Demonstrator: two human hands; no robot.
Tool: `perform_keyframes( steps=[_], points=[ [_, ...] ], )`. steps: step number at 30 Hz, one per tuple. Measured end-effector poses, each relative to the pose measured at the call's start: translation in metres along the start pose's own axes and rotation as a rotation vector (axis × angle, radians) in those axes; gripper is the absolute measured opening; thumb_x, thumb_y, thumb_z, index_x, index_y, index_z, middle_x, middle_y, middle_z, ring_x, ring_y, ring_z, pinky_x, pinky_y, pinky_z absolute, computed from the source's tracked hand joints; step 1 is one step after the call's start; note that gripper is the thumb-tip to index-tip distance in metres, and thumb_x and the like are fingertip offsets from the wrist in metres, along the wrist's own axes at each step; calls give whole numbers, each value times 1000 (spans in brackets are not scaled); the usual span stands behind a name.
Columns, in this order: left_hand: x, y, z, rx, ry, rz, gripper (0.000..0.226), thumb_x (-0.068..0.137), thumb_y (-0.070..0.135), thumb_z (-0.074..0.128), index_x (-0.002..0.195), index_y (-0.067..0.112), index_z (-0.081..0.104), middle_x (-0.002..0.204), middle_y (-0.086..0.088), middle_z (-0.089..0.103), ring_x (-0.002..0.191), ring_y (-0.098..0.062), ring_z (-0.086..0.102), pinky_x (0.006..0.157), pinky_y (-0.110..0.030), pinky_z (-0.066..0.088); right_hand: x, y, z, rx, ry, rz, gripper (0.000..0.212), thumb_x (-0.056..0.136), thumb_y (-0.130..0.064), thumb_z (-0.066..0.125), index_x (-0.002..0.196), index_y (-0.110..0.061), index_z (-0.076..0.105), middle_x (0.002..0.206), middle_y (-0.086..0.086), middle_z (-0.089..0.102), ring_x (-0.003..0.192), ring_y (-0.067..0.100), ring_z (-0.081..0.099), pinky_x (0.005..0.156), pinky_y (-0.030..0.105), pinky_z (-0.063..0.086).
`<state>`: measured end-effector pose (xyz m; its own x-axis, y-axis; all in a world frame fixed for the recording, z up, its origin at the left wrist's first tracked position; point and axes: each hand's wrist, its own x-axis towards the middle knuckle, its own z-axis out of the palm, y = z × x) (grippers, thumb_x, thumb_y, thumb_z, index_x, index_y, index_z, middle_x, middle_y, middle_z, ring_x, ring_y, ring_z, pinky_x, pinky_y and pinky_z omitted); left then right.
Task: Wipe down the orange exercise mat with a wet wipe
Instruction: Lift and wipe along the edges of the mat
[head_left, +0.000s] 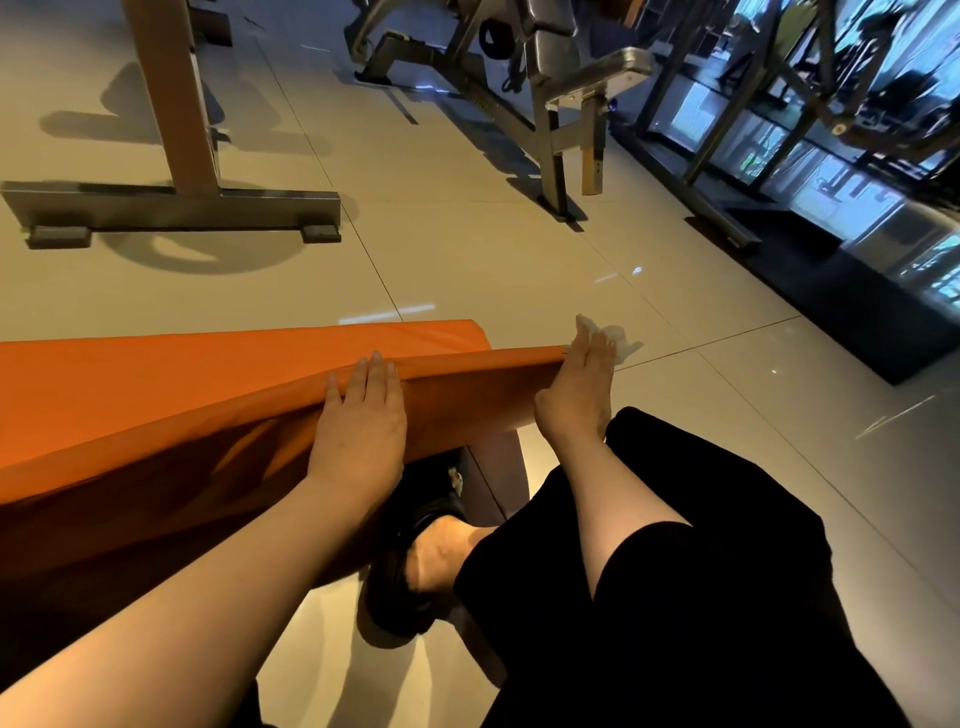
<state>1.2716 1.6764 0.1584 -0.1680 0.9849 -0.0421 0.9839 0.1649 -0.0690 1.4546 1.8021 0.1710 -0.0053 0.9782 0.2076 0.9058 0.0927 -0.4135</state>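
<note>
Head view: both my hands on the lifted edge of the orange mat (156, 395).

My left hand (361, 415) lies flat with straight fingers on the raised fold; my right hand (579, 387) presses the fold's far corner, holding a crumpled white wet wipe (615, 338) at its fingertips. The mat sits on the tiled floor (467, 260), near gym machine frames (176, 156).

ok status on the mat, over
Left hand flat on lifted flap of mat. Right hand at flap's end corner, wipe under its fingers. Nothing in the way.
</note>
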Motion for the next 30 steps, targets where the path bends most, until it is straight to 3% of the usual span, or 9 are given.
perform_keyframes(
  steps=[5,10,14,16,18,21,23,26,30],
  points=[
    [0,1,-1,7,-10,0,80,94,24,45,150,-2,-5,159,-23,-3,148,-35,3,118,-53,13,-13,-15,1,83,-9,-73,98,68,8,56,153,-16,14,157,4,15,147,23,9,105,33,42],
    [2,-3,-3,-14,-22,-12,82,94,25,48,151,-1,-5,159,-21,-3,148,-33,3,119,-51,14,-61,-48,24,119,-110,-349,100,65,6,64,152,-8,16,156,10,18,148,26,10,117,38,29],
    [3,-8,-4,-23,-11,-26,82,93,26,49,151,1,-3,160,-20,1,148,-32,6,119,-49,15,-75,-56,34,22,-242,-596,82,79,3,57,152,-2,19,161,15,11,150,25,6,122,34,9],
    [3,-9,-6,-18,5,-29,80,93,26,49,152,1,1,160,-19,6,148,-31,10,118,-48,18,-64,-51,34,81,-118,-535,70,85,-5,56,149,-4,29,159,14,20,148,27,14,121,33,9],
    [3,-6,-8,-54,59,-48,73,92,27,50,151,2,13,156,-18,22,143,-30,24,114,-45,24,-47,-51,30,225,-1,-302,68,90,-17,55,151,-10,25,159,8,21,148,24,14,120,37,9],
    [-2,-4,-8,-79,196,-44,45,85,30,61,124,9,51,115,-12,57,104,-30,56,86,-39,43,-29,-60,25,276,53,-65,67,94,-27,54,151,-11,24,157,8,22,147,22,11,120,46,12],
    [-4,-5,-6,-50,258,-41,46,77,41,71,109,11,58,93,-10,59,83,-31,58,73,-39,43,-28,-68,27,283,48,-10,63,91,-29,60,146,-8,35,153,10,29,147,22,12,120,38,12],
    [7,-2,-13,-114,207,-22,52,83,51,63,120,19,50,109,-9,53,99,-29,51,82,-38,37,-29,-76,32,325,82,-13,53,88,-23,63,136,-7,46,146,9,37,144,23,20,116,31,19],
    [33,24,-30,-316,136,85,42,88,31,57,127,21,45,112,-3,50,96,-26,55,61,-33,35,-29,-77,25,497,103,27,49,87,-12,58,136,-15,51,144,5,42,140,19,29,101,14,21]
  ],
)
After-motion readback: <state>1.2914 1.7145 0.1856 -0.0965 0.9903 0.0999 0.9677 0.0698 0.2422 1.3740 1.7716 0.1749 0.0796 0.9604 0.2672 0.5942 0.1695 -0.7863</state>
